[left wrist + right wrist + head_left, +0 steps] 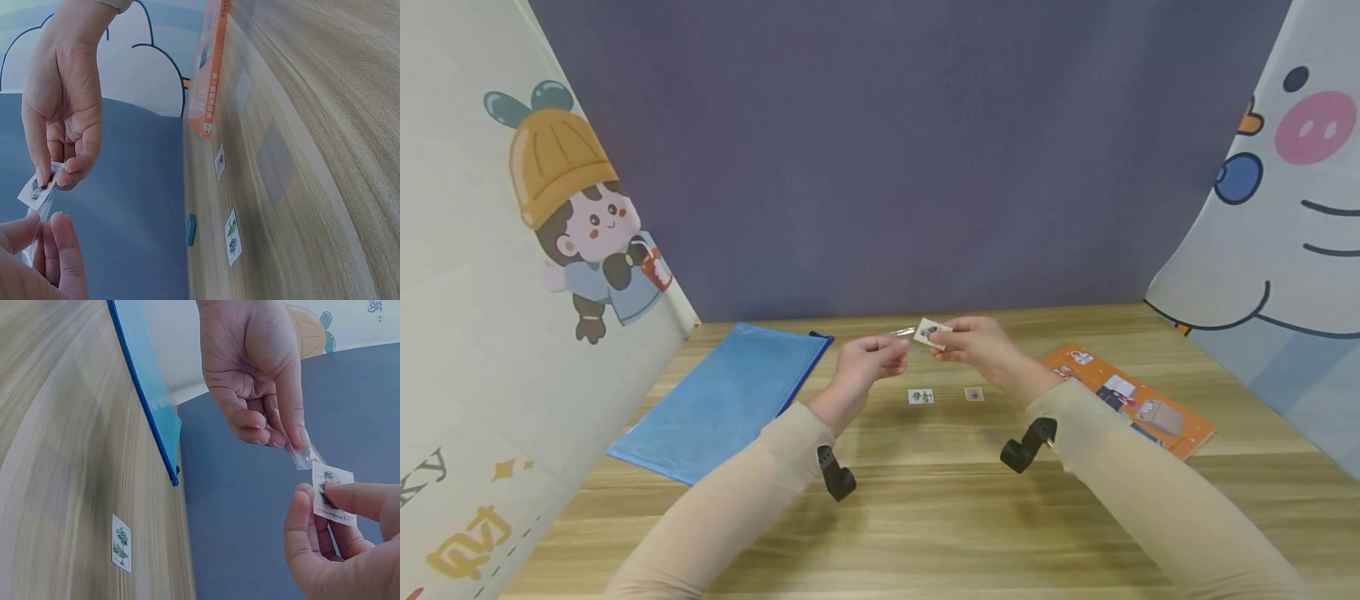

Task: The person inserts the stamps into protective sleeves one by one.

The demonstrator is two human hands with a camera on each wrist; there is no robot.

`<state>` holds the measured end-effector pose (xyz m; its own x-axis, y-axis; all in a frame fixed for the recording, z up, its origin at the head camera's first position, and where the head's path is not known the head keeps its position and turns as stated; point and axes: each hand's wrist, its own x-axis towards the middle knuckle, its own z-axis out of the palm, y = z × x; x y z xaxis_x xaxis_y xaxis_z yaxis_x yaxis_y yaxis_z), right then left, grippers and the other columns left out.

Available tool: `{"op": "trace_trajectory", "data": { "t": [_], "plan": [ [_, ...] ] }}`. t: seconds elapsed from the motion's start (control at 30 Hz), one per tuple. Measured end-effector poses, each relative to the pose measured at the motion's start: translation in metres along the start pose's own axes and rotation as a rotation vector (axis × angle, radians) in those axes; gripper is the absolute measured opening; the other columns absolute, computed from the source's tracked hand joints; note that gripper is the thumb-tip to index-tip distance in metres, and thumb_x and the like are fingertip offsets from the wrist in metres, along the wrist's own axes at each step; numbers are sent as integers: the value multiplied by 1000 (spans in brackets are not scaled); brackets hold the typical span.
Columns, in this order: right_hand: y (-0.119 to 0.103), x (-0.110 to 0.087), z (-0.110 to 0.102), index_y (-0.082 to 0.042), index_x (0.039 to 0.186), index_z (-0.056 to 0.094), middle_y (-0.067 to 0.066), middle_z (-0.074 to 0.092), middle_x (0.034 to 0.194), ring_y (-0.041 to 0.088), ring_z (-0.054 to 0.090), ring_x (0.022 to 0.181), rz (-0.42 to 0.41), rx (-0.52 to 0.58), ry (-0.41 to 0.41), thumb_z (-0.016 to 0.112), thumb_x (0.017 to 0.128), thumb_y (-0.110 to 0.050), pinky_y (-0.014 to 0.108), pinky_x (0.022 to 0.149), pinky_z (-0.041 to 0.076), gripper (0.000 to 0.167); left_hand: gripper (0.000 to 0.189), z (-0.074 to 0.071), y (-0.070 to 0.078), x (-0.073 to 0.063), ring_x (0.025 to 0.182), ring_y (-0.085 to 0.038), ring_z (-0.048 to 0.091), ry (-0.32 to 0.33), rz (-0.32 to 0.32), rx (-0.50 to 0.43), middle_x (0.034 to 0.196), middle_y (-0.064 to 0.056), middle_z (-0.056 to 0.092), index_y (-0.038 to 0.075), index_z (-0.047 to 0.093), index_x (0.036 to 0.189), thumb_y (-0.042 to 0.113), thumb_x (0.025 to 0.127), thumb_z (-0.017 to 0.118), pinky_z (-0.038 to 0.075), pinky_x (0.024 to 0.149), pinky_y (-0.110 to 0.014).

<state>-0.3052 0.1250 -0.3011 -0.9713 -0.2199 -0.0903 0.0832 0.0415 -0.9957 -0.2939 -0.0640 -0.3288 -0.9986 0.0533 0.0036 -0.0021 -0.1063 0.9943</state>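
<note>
My left hand (867,367) pinches a small clear plastic sleeve (302,456) between thumb and fingers. My right hand (981,348) holds a postage stamp (931,333) with a toothed white edge and a dark picture, its thumb on the stamp's face. In the right wrist view the stamp (333,494) meets the end of the sleeve, which overlaps its edge. Both hands are raised above the table. Below them lie a stamp with green trees (921,397) and a smaller stamp with a dark picture (973,394).
A blue zip folder (722,400) lies on the wooden table (925,533) at left, an orange book (1131,400) at right. Faint clear rectangles (275,162) lie nearer the front. A small teal object (190,230) is by the dark back curtain (910,150). Printed cloths hang at both sides.
</note>
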Motion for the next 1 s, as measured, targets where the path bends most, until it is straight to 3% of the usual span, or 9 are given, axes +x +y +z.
{"op": "trace_trajectory", "data": {
  "t": [0.33, 0.6, 0.8, 1.0],
  "plan": [
    [1, -1, 3, 11, 116, 55, 8, 65, 94, 12, 65, 79, 3, -21, -5, 63, 92, -3, 23, 81, 58, 29, 23, 2, 0, 0, 63, -10, 65, 20, 9, -4, 76, -1, 68, -8, 67, 105, 7, 88, 71, 60, 68, -23],
    [2, -3, 6, 11, 114, 56, 6, 65, 90, 12, 66, 76, -3, -2, 9, 62, 91, -1, 21, 76, 59, 26, 23, 5, 1, -2, 62, -9, 64, 55, 34, 4, 91, -14, 71, -7, 68, 105, 8, 88, 70, 60, 67, -23],
    [2, -2, 9, 11, 114, 55, 7, 64, 92, 11, 66, 76, 4, 22, 12, 62, 91, 0, 20, 74, 59, 26, 23, 7, -1, -3, 66, -11, 66, 73, 22, 3, 88, -10, 72, -3, 70, 104, 12, 88, 72, 61, 73, -31],
    [3, -2, 8, 11, 113, 56, 8, 64, 94, 13, 66, 76, 7, 15, 21, 63, 91, -1, 20, 73, 59, 25, 23, 9, -2, -3, 65, -11, 66, 75, 31, -20, 103, -22, 70, -2, 70, 105, 13, 87, 72, 62, 73, -32]
  ]
}}
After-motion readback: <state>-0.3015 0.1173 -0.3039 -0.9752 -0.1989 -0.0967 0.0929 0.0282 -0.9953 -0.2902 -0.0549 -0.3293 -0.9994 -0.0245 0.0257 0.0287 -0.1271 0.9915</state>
